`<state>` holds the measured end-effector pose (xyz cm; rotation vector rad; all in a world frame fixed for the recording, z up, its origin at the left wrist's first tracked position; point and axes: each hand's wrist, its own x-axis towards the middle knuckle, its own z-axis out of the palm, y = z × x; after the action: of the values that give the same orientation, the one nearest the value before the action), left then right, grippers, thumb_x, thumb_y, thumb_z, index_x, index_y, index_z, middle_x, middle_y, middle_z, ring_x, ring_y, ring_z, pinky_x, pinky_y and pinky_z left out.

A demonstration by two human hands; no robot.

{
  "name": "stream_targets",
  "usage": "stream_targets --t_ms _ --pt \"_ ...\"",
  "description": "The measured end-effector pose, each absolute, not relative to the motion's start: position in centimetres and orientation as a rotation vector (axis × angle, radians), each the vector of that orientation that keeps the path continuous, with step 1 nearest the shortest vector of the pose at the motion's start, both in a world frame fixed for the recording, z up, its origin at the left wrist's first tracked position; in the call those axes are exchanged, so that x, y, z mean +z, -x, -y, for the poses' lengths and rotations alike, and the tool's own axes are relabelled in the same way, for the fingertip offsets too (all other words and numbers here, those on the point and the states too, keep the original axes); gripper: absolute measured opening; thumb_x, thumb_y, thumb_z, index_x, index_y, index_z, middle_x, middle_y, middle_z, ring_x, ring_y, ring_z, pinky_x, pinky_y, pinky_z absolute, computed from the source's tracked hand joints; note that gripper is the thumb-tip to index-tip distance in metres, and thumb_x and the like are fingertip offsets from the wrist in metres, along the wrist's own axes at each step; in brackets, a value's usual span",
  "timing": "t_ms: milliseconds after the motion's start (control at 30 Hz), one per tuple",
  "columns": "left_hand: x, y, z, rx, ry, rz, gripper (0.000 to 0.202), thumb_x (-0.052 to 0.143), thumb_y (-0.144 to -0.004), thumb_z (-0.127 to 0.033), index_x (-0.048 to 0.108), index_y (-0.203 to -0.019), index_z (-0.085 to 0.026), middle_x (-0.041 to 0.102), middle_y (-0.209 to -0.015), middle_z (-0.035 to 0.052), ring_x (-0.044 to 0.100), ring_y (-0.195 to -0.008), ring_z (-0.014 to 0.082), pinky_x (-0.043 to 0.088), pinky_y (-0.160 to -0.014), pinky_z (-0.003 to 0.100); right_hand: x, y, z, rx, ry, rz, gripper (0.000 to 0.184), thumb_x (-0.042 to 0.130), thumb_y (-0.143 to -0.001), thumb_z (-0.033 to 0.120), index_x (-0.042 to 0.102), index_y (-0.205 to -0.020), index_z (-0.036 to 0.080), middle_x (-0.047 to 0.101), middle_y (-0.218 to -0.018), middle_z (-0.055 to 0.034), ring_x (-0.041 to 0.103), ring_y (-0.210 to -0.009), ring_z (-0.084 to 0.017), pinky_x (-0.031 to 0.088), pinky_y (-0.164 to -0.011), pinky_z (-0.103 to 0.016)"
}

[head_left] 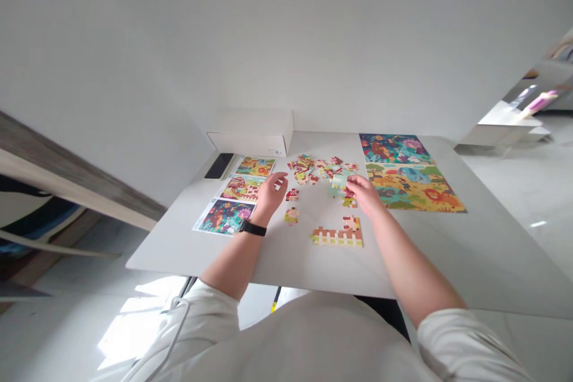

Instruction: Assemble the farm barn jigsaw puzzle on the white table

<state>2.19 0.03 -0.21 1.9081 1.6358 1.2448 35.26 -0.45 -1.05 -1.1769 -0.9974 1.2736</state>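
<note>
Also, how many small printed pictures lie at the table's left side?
3: a yellow animal scene at the back, a red farm scene in the middle, a dark blue scene in front. The left hand partly hides the middle one.

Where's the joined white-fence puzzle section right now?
Head view: the white-fence section lies on the table, right of centre near the front edge, nearer the body than the right hand and the loose pieces.
</note>
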Motion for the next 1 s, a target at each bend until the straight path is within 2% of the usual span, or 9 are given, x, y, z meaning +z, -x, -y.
stream_targets --t_ms 133,200,367,433,600,700,800,900,1000 --pt "1.6 -6.0 0.0 1.086 -1.823 -1.351 0.028 0.070 -0.096 -0.033 0.075 -0.121 -0.021 0.079 -0.104 0.0064 0.070 -0.081 0.0154 0.057 -0.076 0.027 -1.6 -33.9 1.3 1.263 1.143 1.057 0.051 0.098 -0.060 0.054 0.072 -0.092 0.024 0.071 -0.083 0.0016 0.073 -0.075 -0.017 0.065 -0.076 -0.032" --pt "1.9 -8.2 -0.4 1.023 -1.743 -1.243 0.030 0.077 -0.092 -0.034 0.074 -0.118 -0.019 0.079 -0.105 0.0078 0.072 -0.083 0.0155 0.057 -0.074 0.026 -1.6 -33.6 1.5 1.245 1.132 1.087 0.050 0.097 -0.062 0.055 0.074 -0.094 0.024 0.072 -0.084 0.0011 0.073 -0.076 -0.017 0.066 -0.077 -0.033" --pt "0.6 -11.8 -1.8 1.006 -1.466 -1.100 0.032 0.086 -0.084 -0.030 0.069 -0.106 -0.016 0.072 -0.079 0.0024 0.069 -0.070 0.0136 0.057 -0.067 0.026 -1.2 -33.6 1.7 1.197 1.149 1.120 0.053 0.094 -0.065 0.060 0.075 -0.099 0.025 0.072 -0.085 0.0001 0.073 -0.078 -0.019 0.066 -0.079 -0.036" --pt "-0.3 -12.2 -2.2 1.022 -1.374 -1.062 0.031 0.086 -0.083 -0.030 0.067 -0.104 -0.016 0.070 -0.076 0.0006 0.070 -0.069 0.0136 0.059 -0.068 0.027 -1.0 -33.7 1.6 1.198 1.170 1.139 0.053 0.092 -0.065 0.062 0.074 -0.100 0.025 0.074 -0.085 -0.0010 0.074 -0.080 -0.021 0.066 -0.077 -0.036" --pt "-1.5 -11.5 -2.2 1.074 -1.355 -1.004 0.029 0.079 -0.092 -0.037 0.064 -0.107 -0.017 0.076 -0.090 0.0052 0.074 -0.078 0.0150 0.063 -0.076 0.030 -1.0 -33.8 1.6 1.188 1.219 1.182 0.053 0.089 -0.067 0.062 0.072 -0.102 0.026 0.073 -0.083 -0.0006 0.075 -0.080 -0.022 0.065 -0.078 -0.037" --pt "-1.1 -11.0 -1.6 1.162 -1.561 -1.073 0.026 0.071 -0.099 -0.038 0.065 -0.115 -0.019 0.078 -0.113 0.0104 0.076 -0.096 0.0182 0.063 -0.084 0.033 -1.3 -33.6 1.6 1.164 1.234 1.176 0.052 0.087 -0.069 0.063 0.071 -0.102 0.026 0.071 -0.081 0.0005 0.074 -0.080 -0.022 0.065 -0.079 -0.037" --pt "-0.4 -10.8 -0.7 1.181 -1.978 -1.071 0.033 0.079 -0.093 -0.032 0.067 -0.123 -0.022 0.073 -0.131 0.0124 0.071 -0.119 0.0239 0.061 -0.099 0.039 -1.6 -33.5 1.7 1.146 1.228 1.191 0.050 0.086 -0.071 0.062 0.072 -0.103 0.026 0.070 -0.079 0.0016 0.073 -0.080 -0.021 0.064 -0.080 -0.036" --pt "0.3 -10.9 0.0 1.122 -2.294 -1.033 0.032 0.083 -0.091 -0.027 0.070 -0.120 -0.022 0.073 -0.132 0.0118 0.066 -0.129 0.0274 0.053 -0.113 0.046 -1.9 -33.4 1.8 1.119 1.217 1.231 0.048 0.084 -0.074 0.060 0.073 -0.106 0.025 0.071 -0.079 0.0021 0.073 -0.079 -0.019 0.063 -0.082 -0.035" --pt "0.4 -10.7 0.1 1.085 -2.385 -1.059 0.025 0.079 -0.094 -0.026 0.071 -0.118 -0.022 0.075 -0.129 0.0105 0.067 -0.127 0.0272 0.051 -0.115 0.046 -2.0 -33.6 1.8 1.093 1.229 1.271 0.046 0.080 -0.080 0.061 0.073 -0.109 0.025 0.074 -0.084 0.0005 0.074 -0.081 -0.020 0.062 -0.083 -0.035"
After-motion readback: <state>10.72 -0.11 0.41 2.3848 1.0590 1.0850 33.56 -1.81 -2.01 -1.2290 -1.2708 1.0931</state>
